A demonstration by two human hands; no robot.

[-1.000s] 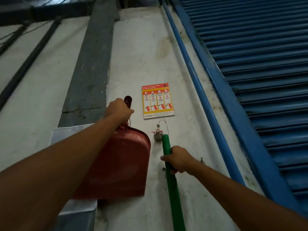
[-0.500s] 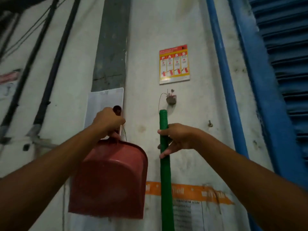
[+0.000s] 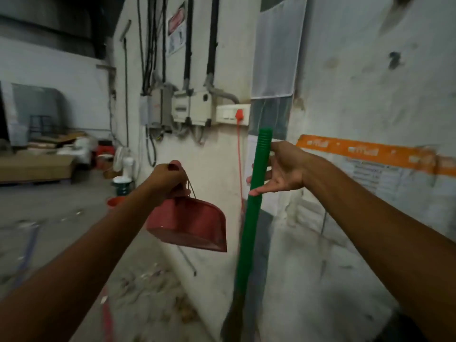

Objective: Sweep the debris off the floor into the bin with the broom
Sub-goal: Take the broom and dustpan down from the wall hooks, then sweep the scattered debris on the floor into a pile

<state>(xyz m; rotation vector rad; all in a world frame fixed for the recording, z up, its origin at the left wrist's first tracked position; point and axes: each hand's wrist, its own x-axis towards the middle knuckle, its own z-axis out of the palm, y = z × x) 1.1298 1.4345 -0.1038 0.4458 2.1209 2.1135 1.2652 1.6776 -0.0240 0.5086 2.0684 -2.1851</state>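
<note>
No sweeping is judged to have been done. Scraps of debris [image 3: 153,287] are seen scattered over the floor [image 3: 61,218] in the near foreground, at the foot of the wall and left of the broom [image 3: 256,193], and nothing is shown gathered or binned. The tools are merely in hand, so the whole of the sweeping and the emptying is left.

The broom is stood almost upright just beside the wall [image 3: 357,95], its dark, blurred head low and near, its green handle rising to the right hand [image 3: 281,169]. That hand is laid loosely against the handle close below its top. The fingers [image 3: 254,191] are seen nearly straight behind the handle, their tips showing past its left edge, so no firm grip is made out. To the left, the handle of a red dustpan [image 3: 190,223] is clenched in the left hand [image 3: 167,177], and the pan is hung below the fist, clear of the floor and well above the debris.

Farther off, a red bucket-like container [image 3: 114,201] is set on the floor. Whether it is the bin cannot be told. Electrical boxes [image 3: 190,108] are mounted on the wall beyond.
</note>
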